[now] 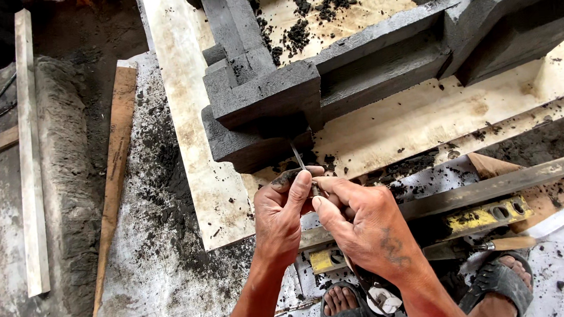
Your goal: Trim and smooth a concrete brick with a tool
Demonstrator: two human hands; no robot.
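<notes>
A dark grey moulded cement piece (270, 99) with stepped profiles lies on a pale wooden board (210, 184). Both my hands pinch a thin metal tool (299, 158) whose tip touches the lower corner of the cement piece. My left hand (283, 212) grips the tool's shaft from the left. My right hand (364, 222) holds it from the right, thumb against the left hand's fingers. Loose dark mortar crumbs (313, 5) lie inside the cement frame.
A yellow spirit level (481, 218) and a long metal straightedge (499, 185) lie just beyond my hands. A trowel (483, 246) rests near my sandalled feet (344, 304). Wooden strips (117, 171) and a pale batten (28, 151) lie at left on mortar-stained sheeting (163, 268).
</notes>
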